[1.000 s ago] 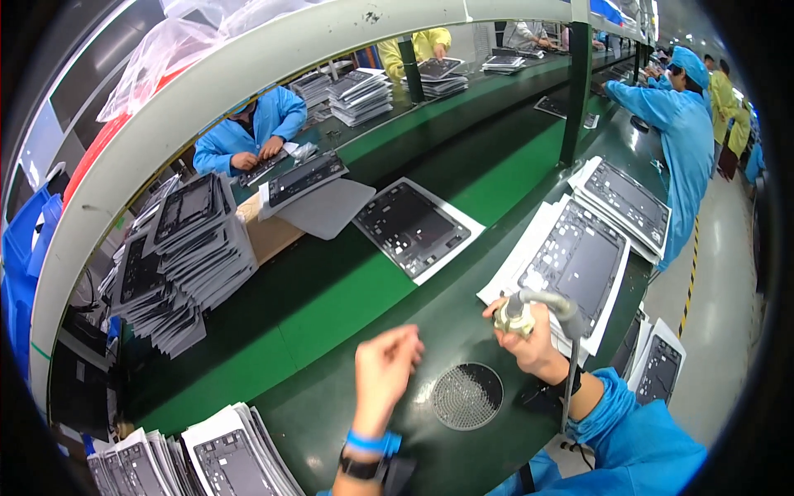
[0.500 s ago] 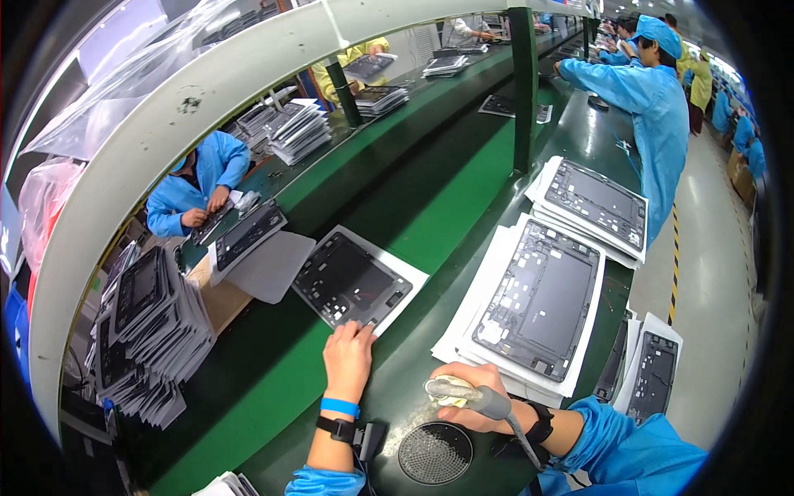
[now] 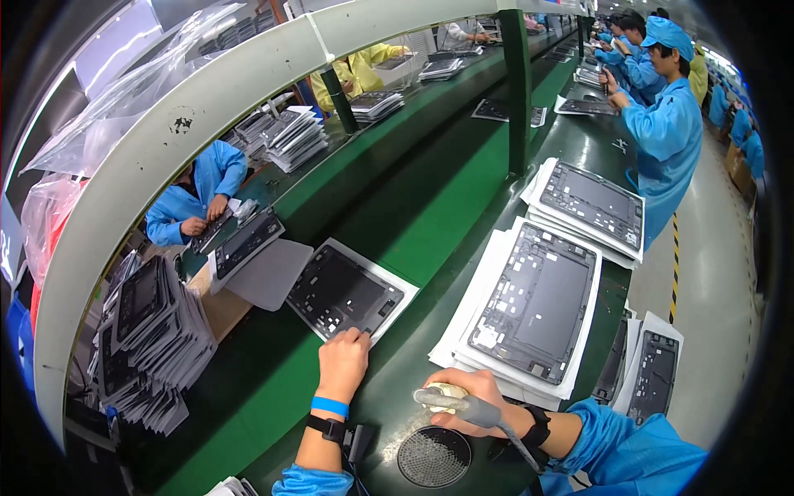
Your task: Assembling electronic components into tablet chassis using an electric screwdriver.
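Flat dark panel (image 3: pixel 347 288) lies on a white sheet on the green belt (image 3: pixel 451 207), left and far of the person's right hand. Long axis runs slantwise, far left to near right; short sides face far right and near left roughly crosswise, populated face up. Left hand (image 3: pixel 343 362) is at its near edge, fingers bent and together, tips on or right at the border; cannot tell if they grip.

Right hand (image 3: pixel 467 403) is curled closed around a handheld tool (image 3: pixel 445 398), over the desk (image 3: pixel 405 355). Tool's pale rounded end points left; its grey tube trails near right. Round mesh grille (image 3: pixel 435 456) sits in the desk just near of it.

Around: stack of panels (image 3: pixel 538 302) right of the belt panel, top one lying far-to-near with a slight lean; second stack (image 3: pixel 589 202) farther behind it. Grey sheet (image 3: pixel 269 277) meets the belt panel's left side, tilted panel (image 3: pixel 248 240) beyond. Tall stack (image 3: pixel 157 331) far left. Left fingers cover part of the near edge. Green post (image 3: pixel 517 91) and pale rail (image 3: pixel 165 124) block parts of the far side; blue-sleeved co-worker (image 3: pixel 198 198) across the belt.
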`<control>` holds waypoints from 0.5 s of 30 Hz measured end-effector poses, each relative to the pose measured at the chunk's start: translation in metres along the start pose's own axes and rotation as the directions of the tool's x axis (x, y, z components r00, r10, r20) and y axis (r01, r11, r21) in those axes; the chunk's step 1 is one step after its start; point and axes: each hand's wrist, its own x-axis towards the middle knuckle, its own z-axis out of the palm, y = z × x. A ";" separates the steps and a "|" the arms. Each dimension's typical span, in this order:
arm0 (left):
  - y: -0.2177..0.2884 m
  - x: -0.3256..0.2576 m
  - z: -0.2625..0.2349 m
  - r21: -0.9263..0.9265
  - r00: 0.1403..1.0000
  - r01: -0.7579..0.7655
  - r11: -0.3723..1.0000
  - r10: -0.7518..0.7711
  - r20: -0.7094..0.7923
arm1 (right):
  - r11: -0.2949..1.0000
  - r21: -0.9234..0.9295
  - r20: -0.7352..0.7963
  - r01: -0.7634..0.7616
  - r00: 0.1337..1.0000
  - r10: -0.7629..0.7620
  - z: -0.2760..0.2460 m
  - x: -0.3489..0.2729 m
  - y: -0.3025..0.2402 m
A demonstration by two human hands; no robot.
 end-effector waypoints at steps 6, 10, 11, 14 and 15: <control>-0.024 -0.032 -0.028 -0.312 0.957 0.196 0.930 -0.251 -0.146 | 0.998 -0.007 -0.036 0.058 0.998 -0.058 0.001 -0.001 0.007; -0.040 -0.051 -0.026 -0.293 0.989 0.016 0.956 -0.058 -0.133 | 1.000 -0.009 -0.017 0.027 0.999 -0.027 0.003 0.002 0.005; -0.039 -0.051 -0.026 -0.218 0.986 -0.056 0.974 0.020 -0.164 | 0.999 -0.024 -0.020 0.040 0.999 -0.040 0.003 0.003 0.006; -0.039 -0.046 -0.022 -0.093 0.970 -0.187 0.978 0.168 -0.177 | 0.998 -0.019 -0.022 0.054 0.998 -0.054 0.004 0.004 0.006; -0.039 -0.044 -0.020 -0.048 0.958 -0.248 0.967 0.238 -0.162 | 0.998 -0.020 -0.021 0.055 0.998 -0.055 0.004 0.004 0.006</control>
